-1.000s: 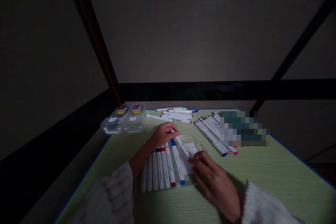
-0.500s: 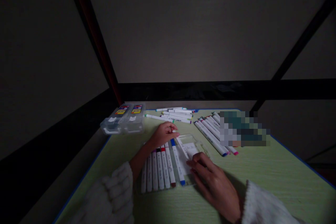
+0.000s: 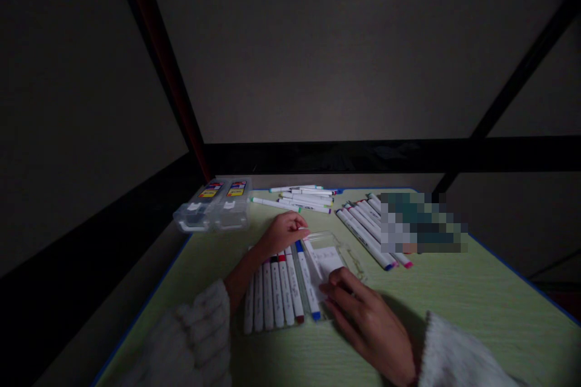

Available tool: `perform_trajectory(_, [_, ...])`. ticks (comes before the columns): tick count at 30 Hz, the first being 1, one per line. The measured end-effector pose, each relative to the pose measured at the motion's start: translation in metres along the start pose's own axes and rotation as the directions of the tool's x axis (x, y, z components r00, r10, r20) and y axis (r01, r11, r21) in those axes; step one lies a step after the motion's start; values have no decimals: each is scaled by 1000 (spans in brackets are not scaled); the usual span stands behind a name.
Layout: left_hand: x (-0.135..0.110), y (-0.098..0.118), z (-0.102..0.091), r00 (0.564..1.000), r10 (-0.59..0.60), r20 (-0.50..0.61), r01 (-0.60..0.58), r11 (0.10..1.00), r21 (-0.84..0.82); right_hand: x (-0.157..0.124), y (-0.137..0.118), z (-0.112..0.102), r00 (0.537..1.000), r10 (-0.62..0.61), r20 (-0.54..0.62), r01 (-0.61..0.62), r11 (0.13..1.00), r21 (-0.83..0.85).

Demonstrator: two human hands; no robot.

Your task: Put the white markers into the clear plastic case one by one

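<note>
A white marker (image 3: 312, 256) slants over an open clear plastic case (image 3: 327, 234). My left hand (image 3: 282, 234) pinches its far end between thumb and fingers. Closed on its near end is my right hand (image 3: 370, 320), whose fingers hide that tip. To the left, several white markers (image 3: 269, 293) lie side by side in the case, some with purple, black, red or brown ends. A blue-ended marker (image 3: 307, 278) lies right beside the held one. A white paper (image 3: 329, 259) shows in the case's right part.
Two clear cases with handles (image 3: 232, 208) stand at the back left of the green table (image 3: 454, 314). Loose markers (image 3: 304, 199) lie at the back. More markers (image 3: 365, 236) lie at the right, partly covered by a pixelated patch (image 3: 422, 222).
The held marker has come down and slightly left, closer to the blue-ended marker. My right hand has shifted a little left with it; my left hand has barely moved.
</note>
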State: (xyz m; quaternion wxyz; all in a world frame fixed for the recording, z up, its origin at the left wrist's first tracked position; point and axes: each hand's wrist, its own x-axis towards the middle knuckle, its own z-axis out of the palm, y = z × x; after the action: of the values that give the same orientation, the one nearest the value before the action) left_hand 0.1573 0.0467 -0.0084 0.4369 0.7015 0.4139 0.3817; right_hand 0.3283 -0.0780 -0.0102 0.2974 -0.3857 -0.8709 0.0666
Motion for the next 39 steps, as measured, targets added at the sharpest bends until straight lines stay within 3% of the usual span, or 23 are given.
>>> perform_trajectory(28, [1,-9,1,998,57,-33,-53,994,96,1,-2,1,998,-32,52,33,999,-5])
perform_trajectory(39, [1,-8,2,1000,24,-16,-22,994,107,-1,-1,0,993,-17,115,14,1000,25])
